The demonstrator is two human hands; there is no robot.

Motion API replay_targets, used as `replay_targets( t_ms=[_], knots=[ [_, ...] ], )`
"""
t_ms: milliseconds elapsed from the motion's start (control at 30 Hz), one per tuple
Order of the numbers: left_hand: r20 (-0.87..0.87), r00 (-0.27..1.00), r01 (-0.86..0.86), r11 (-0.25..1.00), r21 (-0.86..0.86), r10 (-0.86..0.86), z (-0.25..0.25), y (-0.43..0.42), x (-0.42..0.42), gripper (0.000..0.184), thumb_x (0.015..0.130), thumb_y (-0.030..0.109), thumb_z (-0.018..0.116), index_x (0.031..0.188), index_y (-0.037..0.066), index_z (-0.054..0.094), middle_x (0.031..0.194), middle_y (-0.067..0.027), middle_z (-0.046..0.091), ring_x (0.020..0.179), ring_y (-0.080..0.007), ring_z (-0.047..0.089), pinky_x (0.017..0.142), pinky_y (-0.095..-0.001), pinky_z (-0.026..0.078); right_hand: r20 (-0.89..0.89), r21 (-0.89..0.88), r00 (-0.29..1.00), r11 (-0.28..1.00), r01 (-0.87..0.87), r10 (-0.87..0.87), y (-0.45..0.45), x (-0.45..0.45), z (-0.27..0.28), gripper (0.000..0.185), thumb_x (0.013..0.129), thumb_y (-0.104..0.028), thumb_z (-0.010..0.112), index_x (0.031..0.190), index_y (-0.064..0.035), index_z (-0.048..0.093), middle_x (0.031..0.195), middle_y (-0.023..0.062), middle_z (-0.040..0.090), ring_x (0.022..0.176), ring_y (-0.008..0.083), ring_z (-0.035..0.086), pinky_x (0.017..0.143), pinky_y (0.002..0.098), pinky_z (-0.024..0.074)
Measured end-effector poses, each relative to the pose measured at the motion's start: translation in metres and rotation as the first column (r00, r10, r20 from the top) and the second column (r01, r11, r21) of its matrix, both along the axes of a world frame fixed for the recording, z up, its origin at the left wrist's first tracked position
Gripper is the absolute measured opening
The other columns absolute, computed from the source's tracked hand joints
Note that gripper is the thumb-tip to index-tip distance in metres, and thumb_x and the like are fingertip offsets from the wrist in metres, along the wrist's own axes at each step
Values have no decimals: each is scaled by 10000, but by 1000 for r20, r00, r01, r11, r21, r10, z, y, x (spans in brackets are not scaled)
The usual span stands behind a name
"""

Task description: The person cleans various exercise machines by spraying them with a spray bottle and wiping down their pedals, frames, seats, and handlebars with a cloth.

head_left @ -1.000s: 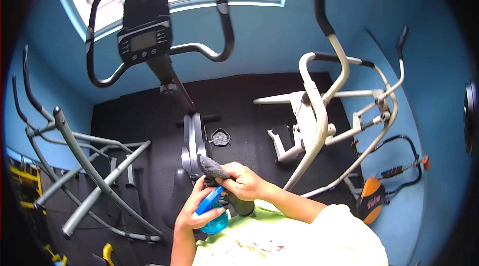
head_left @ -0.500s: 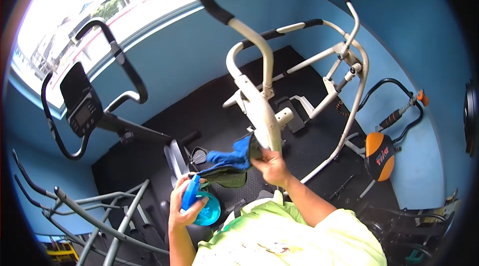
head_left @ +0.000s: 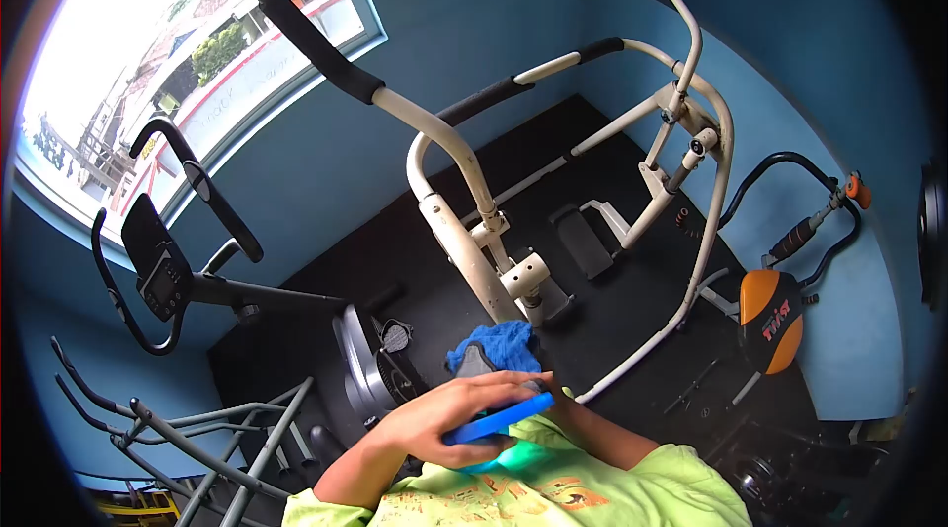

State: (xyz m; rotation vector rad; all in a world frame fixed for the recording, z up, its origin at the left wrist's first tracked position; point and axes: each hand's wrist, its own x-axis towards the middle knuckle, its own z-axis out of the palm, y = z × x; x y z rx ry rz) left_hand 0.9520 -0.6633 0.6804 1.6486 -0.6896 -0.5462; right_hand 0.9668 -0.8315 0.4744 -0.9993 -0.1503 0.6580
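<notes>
Beyond the left hand (head_left: 446, 415), clasping a bottle (head_left: 502, 419), sits blue cloth (head_left: 506, 343), the right hand's (head_left: 559, 402) grip unclear.

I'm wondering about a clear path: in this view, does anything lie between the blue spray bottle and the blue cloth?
Yes: fingers of the left hand, which grips the blue spray bottle, lie between it and the blue cloth. Anything behind those fingers is hidden.
</notes>
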Motion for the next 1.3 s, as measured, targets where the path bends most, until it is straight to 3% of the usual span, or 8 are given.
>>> replay_targets(
  t_ms=[33, 100, 167, 233, 533, 700, 867, 1300],
  knots=[
    [10, 1000, 9, 1000, 19, -9, -1, -6, 1, 590, 759, 144, 656, 1298, -48, 509, 1410, -285, 455, 1283, -415, 491, 1038, -447, 415, -424, 461, 906, 861, 214, 2, -2, 8, 13, 618, 862, -389, 706, 1292, 1, 494, 1233, 142, 593, 1147, 218, 585, 980, 391, 472],
    [-17, 1000, -3, 1000, 3, 3, -2, -5, -1, 591, 764, 132, 661, 1305, -51, 510, 1455, -291, 407, 1312, -410, 469, 1043, -435, 409, -373, 257, 916, 932, 257, -150, -16, 27, 46, 571, 807, -319, 765, 1238, -18, 542, 1200, 150, 594, 1146, 272, 573, 997, 411, 443],
    [74, 982, -174, 985, 7, 173, -10, 5, -8, 596, 758, 120, 669, 1315, -29, 520, 1513, -291, 328, 1365, -397, 419, 1086, -423, 366, 761, -218, 610, 800, 559, -219, -29, 43, 48, 565, 750, -265, 797, 1203, -14, 571, 1197, 191, 578, 1146, 360, 541, 982, 447, 426],
    [-40, 900, -434, 900, -32, 433, -16, 10, -18, 554, 696, 6, 698, 1240, -20, 597, 1528, -267, 331, 1414, -345, 364, 1135, -430, 290, 904, -202, 410, 728, 655, -118, -8, 64, 55, 566, 745, -244, 766, 1217, 1, 571, 1256, 249, 526, 1166, 430, 489, 987, 491, 396],
    [-162, 563, -818, 574, 27, 810, -82, 53, -19, 519, 822, -12, 654, 1307, 37, 474, 1128, -111, 608, 841, -139, 679, 796, -281, 533, 773, -393, 172, 249, 885, 610, 110, 106, 30, 564, 886, -213, 549, 1405, -26, 432, 1348, 258, 459, 1268, 439, 442, 1065, 555, 362],
    [-40, 687, -725, 688, 28, 726, -88, 79, 5, 672, 782, 3, 741, 1343, 60, 376, 824, -33, 611, 784, -112, 625, 708, -289, 516, 627, -715, 442, 249, 653, 641, 189, 204, 67, 582, 854, -180, 579, 1367, 41, 413, 1252, 254, 509, 1156, 414, 537, 905, 461, 510],
    [-16, 784, -620, 782, -70, 620, -85, 127, 28, 721, 783, 37, 794, 1358, 43, 359, 1156, -113, 492, 835, -135, 638, 742, -311, 538, 623, -402, 236, 46, 914, 746, 185, 176, 53, 563, 855, -180, 565, 1359, 14, 404, 1095, 242, 546, 829, 310, 607, 699, 380, 537],
    [-55, 809, -588, 804, -85, 586, -102, 188, 62, 670, 827, 104, 767, 1377, 25, 393, 1196, -166, 547, 850, -180, 706, 767, -321, 564, 439, -773, 812, -298, 559, 384, 304, 331, 59, 701, 920, -181, 478, 1425, 200, 176, 1073, 320, 592, 880, 324, 702, 713, 387, 603]
  ],
)
